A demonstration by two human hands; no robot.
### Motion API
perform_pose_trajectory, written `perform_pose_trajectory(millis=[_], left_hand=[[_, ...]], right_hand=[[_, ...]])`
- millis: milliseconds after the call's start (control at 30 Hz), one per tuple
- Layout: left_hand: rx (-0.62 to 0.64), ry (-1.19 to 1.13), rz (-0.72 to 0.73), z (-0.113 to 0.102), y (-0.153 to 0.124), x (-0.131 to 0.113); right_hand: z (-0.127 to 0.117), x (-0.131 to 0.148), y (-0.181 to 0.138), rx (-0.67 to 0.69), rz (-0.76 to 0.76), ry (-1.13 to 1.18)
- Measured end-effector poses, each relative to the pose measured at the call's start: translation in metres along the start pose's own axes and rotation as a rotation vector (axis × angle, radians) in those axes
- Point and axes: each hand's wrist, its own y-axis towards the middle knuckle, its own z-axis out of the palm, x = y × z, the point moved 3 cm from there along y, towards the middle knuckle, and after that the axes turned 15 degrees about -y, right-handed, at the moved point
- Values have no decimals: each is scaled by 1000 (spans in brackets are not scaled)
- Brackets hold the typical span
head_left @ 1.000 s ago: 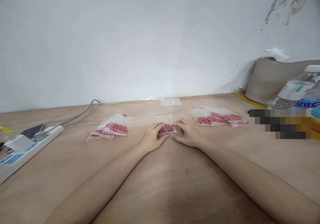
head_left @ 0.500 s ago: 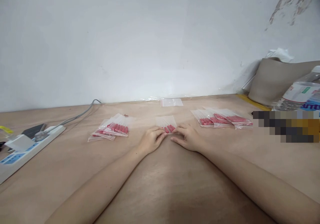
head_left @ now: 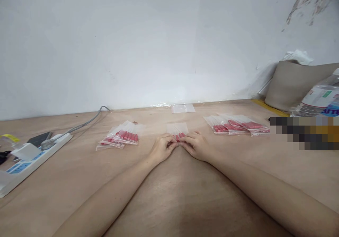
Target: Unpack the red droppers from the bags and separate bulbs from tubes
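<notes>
A small clear zip bag (head_left: 177,127) with several red pieces in it lies flat on the table between my hands. My left hand (head_left: 164,147) pinches the bag's near edge with thumb and fingers. From the other side my right hand (head_left: 195,145) has closed on the same edge, its thumb close to the left one. The red pieces (head_left: 178,137) are slim and lie side by side; my fingers partly hide them. To the left is a pile of similar filled bags (head_left: 119,134), and to the right a fanned-out row of more filled bags (head_left: 235,125).
A flat zip bag (head_left: 183,108) lies near the wall. On the left are a white power strip (head_left: 34,163) with plugs, a grey cable (head_left: 90,120) and a dark flat device (head_left: 39,139). A plastic bottle (head_left: 316,97) and a grey-brown container (head_left: 286,85) stand at the right.
My right thumb has moved left to the bag's near edge, and its fingers have closed on it. The hands are closer together now. The view has shifted slightly.
</notes>
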Motion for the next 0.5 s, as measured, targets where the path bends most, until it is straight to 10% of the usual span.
perform_pose_trajectory(millis=[500], left_hand=[[4,-42,3,2,3,-2]], right_hand=[[5,1,4,44,-71,-31]])
